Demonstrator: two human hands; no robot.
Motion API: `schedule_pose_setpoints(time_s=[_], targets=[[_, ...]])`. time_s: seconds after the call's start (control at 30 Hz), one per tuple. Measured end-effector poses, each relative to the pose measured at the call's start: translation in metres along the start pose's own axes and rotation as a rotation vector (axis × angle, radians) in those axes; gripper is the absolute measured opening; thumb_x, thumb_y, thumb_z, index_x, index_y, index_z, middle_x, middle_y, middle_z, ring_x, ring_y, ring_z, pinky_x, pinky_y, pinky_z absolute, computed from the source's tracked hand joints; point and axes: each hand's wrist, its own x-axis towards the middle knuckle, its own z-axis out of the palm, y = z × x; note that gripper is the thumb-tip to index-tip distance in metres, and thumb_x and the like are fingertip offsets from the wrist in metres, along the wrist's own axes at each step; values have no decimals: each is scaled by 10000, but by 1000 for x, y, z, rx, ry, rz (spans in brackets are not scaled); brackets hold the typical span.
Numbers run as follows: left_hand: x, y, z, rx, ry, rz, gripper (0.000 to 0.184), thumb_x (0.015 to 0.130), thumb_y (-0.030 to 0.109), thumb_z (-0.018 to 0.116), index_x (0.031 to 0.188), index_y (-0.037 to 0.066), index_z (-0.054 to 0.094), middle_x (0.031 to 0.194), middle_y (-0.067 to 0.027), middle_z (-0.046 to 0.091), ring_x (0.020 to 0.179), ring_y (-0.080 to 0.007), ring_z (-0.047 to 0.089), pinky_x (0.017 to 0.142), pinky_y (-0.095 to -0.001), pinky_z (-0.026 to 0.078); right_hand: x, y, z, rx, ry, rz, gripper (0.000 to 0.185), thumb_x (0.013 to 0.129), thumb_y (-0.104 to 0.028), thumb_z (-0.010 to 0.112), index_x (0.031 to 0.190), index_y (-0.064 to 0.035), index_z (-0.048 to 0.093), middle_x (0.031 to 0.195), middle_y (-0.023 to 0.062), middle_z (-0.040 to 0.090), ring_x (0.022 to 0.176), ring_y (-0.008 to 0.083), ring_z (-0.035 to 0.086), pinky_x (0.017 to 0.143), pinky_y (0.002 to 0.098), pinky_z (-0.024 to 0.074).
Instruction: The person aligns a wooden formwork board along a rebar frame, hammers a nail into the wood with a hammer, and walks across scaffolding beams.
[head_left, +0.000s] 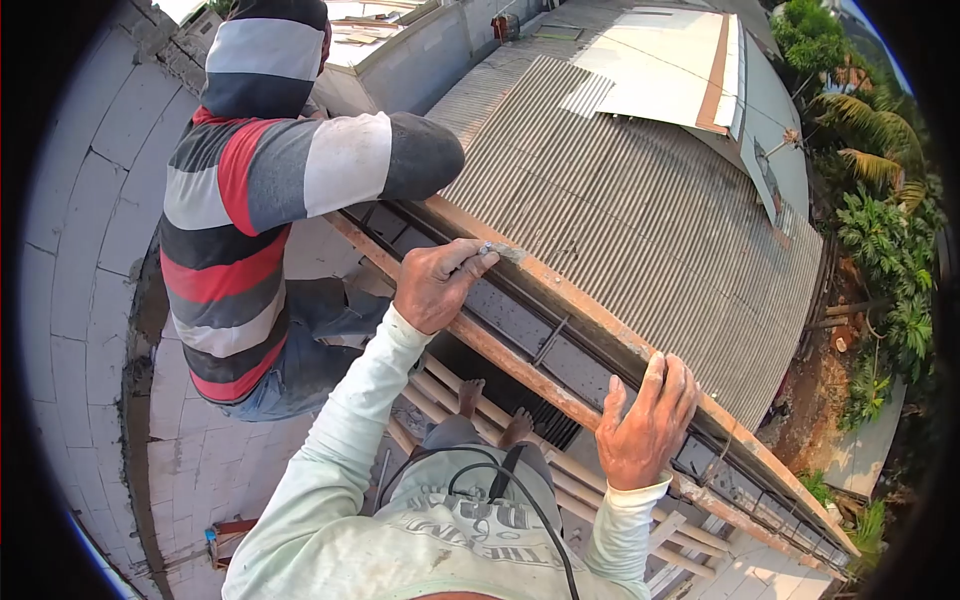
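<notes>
If my pinch had slackened, the small grey piece (488, 248), too tiny for me to name, could have dropped into the gap beside the rebar (551, 340) or onto the corrugated roof (610, 200); leaning too hard on the outer board (590, 307) might have shifted it. My left hand (440, 282) reached over the inner board (520, 360), thumb and fingertips closed narrow on that piece at the outer board's top edge. My right hand (645, 425) was spread, fingertips at the same board, gripping nothing I could see.
</notes>
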Motion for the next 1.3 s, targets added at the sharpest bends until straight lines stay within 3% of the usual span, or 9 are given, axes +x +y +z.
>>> schedule_pose_setpoints(time_s=[0.07, 0.13, 0.17, 0.2, 0.27, 1.3], targets=[[1, 1, 0, 2, -3, 3, 181, 876, 125, 702, 951, -37, 673, 701, -120, 661, 578, -134, 588, 556, -272, 471, 0, 0, -1, -4, -14, 13, 565, 842, -264, 658, 1275, 54, 484, 1280, 224, 449, 1256, 396, 406, 1093, 591, 289], [1, 1, -2, 42, -29, -20, 198, 874, 151, 698, 947, -32, 676, 811, -159, 704, 672, -264, 695, 593, -318, 528, 0, 0, -2, -4, -32, 15, 576, 840, -266, 659, 1283, 53, 476, 1290, 226, 446, 1264, 399, 403, 1097, 592, 285], [0, 2, -2, 36, -22, -22, 195, 871, 145, 700, 945, -33, 675, 814, -161, 705, 679, -273, 697, 591, -321, 530, 0, -1, -2, -5, -32, 16, 584, 839, -267, 660, 1289, 52, 469, 1295, 227, 446, 1271, 402, 399, 1099, 593, 281], [-1, 1, -1, 31, -16, -19, 195, 871, 145, 700, 945, -33, 675, 814, -161, 705, 679, -273, 697, 591, -321, 530, -1, -1, -3, -11, -27, 13, 584, 839, -267, 660, 1289, 52, 469, 1295, 227, 446, 1271, 402, 399, 1099, 593, 281], [0, 0, 0, 14, 16, 9, 185, 873, 132, 706, 945, -36, 677, 700, -120, 657, 560, -149, 578, 550, -276, 467, -1, -2, -3, -9, -39, 24, 578, 840, -267, 659, 1285, 52, 473, 1289, 226, 450, 1262, 401, 404, 1098, 594, 281], [-3, 0, -3, 13, 1, -22, 194, 892, 156, 684, 965, -24, 679, 706, -129, 666, 590, -189, 627, 565, -302, 474, -1, -2, -2, -23, -22, 20, 556, 866, -303, 632, 1268, 52, 481, 1274, 224, 461, 1257, 401, 410, 1091, 591, 285]])
